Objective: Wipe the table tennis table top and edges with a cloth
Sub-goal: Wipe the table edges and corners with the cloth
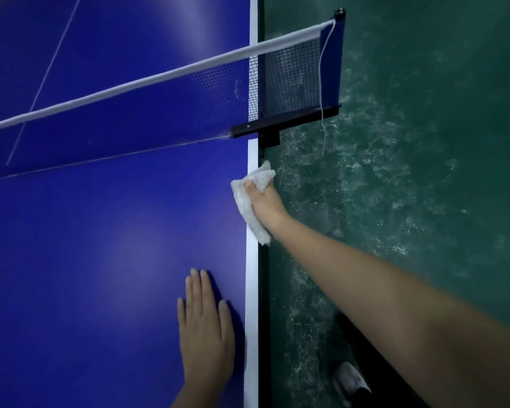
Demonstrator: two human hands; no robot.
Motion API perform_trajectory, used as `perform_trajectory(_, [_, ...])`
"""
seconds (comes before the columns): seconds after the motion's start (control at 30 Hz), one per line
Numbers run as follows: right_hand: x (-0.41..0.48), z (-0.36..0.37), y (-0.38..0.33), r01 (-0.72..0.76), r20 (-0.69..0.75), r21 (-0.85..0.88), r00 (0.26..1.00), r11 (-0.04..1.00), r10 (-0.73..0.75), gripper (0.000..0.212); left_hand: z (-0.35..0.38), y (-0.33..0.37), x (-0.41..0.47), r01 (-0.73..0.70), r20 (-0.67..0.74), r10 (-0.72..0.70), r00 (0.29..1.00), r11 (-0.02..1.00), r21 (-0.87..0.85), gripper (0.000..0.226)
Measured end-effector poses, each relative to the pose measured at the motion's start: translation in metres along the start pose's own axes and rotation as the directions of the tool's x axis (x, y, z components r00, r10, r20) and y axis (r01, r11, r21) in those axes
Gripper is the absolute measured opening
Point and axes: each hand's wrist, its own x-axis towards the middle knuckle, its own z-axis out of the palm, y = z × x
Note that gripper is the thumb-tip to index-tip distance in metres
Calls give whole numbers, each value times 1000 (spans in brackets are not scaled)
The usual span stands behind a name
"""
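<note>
The right hand (262, 198) was stretched forward along the side of the blue surface (100, 245), its grip closed on a white cloth (252, 213). The thumb pressed into the bunched fabric from above, and the other fingers were hidden behind it. The cloth lay against the side edge, covering the white border stripe (252, 290) at that spot and lapping a little onto the blue. One end was bunched up past the thumb, and the other trailed back beside the wrist along the dark side rim. It sat on the near side of the black net clamp (286, 120), near it but apart from it. The left hand (205, 328) rested palm down on the blue, closer to the person and just beside the white stripe. Its fingers were straight and close together, so its grip was wide and held nothing. The net (159, 104), blue mesh under a white top band, ran across the surface from the left to a blue post beyond the edge. There a thin white cord (323, 83) hung down past the clamp. A thin white line crossed the blue on the far half and showed again at the left edge of the near half. To the right lay a green floor (424, 142), mottled with pale scuffed patches. The toe of a light shoe (351, 384) showed at the bottom, under the right forearm.
</note>
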Motion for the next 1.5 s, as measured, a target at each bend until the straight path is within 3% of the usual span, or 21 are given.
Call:
perform_trajectory(0.23, [-114, 16, 71, -61, 101, 104, 994, 993, 51, 75, -7, 36, 113, -9, -83, -7, 997, 983, -182, 49])
perform_trajectory(0.37, [-110, 15, 79, -206, 141, 47, 970, 978, 197, 60, -8, 39, 169, 49, -96, -69, 993, 979, -196, 48])
perform_trajectory(0.53, [-1, 0, 25, -68, 84, 77, 995, 995, 62, 63, -2, 39, 201, 108, -157, -122, 980, 990, -94, 49])
perform_trajectory(0.63, [43, -3, -1, -103, 10, 99, 995, 990, 103, 41, -2, 39, 199, 120, -172, -133, 976, 989, -83, 50])
perform_trajectory(0.9, [45, -35, 16, -219, -1, -45, 976, 975, 219, 41, -8, 44, 200, 149, -150, -160, 976, 985, -85, 51])
perform_trajectory(1.1, [57, -115, 36, -367, -43, -175, 930, 914, 365, 30, -10, 45, 202, 135, -151, -148, 977, 987, -92, 48])
perform_trajectory(1.33, [98, -220, -14, -217, -192, -302, 968, 928, 164, 30, -13, 48, 204, 144, -167, -151, 974, 988, -51, 60])
perform_trajectory(1.5, [161, -238, -79, -44, -71, -389, 997, 920, 18, 29, -22, 51, 203, 100, -164, -117, 979, 989, -109, 59])
